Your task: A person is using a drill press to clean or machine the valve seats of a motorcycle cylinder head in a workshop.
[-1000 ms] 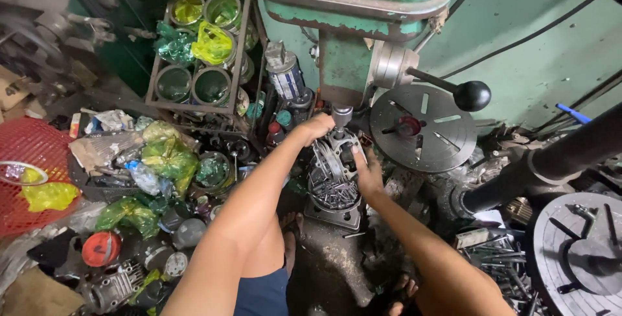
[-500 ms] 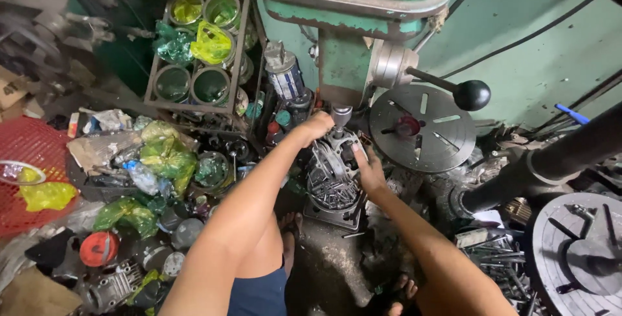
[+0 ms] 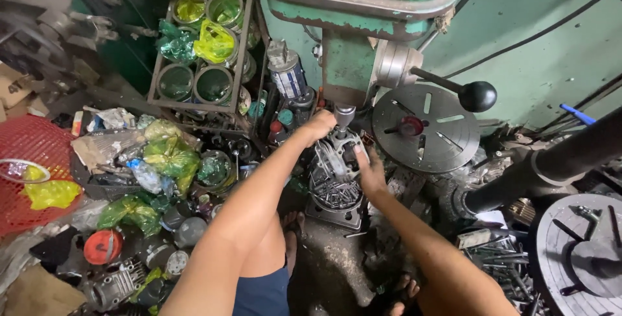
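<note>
Under the green drill press (image 3: 363, 5), as half a second ago: metal casting (image 3: 335, 167) on its base, left hand (image 3: 319, 123) apparently closed at its top, right hand (image 3: 370, 172) steadying its side, unmoved.

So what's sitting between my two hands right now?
In the head view, the grey metal motor housing under the drill chuck lies between the left hand and the right hand.

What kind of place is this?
Most likely a small machine or repair workshop: a green drill press with a round slotted table, and both hands on a metal motor housing amid scattered parts.
</note>
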